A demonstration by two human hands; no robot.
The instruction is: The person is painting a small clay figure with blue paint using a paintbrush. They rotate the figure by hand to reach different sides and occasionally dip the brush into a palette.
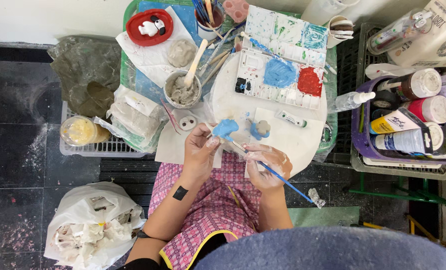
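Hands meet at the centre of the frame, above our pink checked apron [218, 210]. Our left hand [199, 150] has its grip pinched on a small clay piece painted light blue [225, 129], holding it just over the near edge of the round white board [303, 135] on the bench. Our right hand [268, 162] has its grip pressed around a thin blue-handled brush [278, 177]; the handle slants toward the lower right, and the bristle end points up-left at the blue piece. Just right of that piece, a second small clay figure [259, 129] with blue paint sits on the board. Beyond it, upper centre, lies an open paint palette [283, 60] with blue and red patches. Upper left of centre, a bowl of grey paste [182, 89] holds a wooden stick. Paint bottles [413, 110] fill a basket at the right edge.
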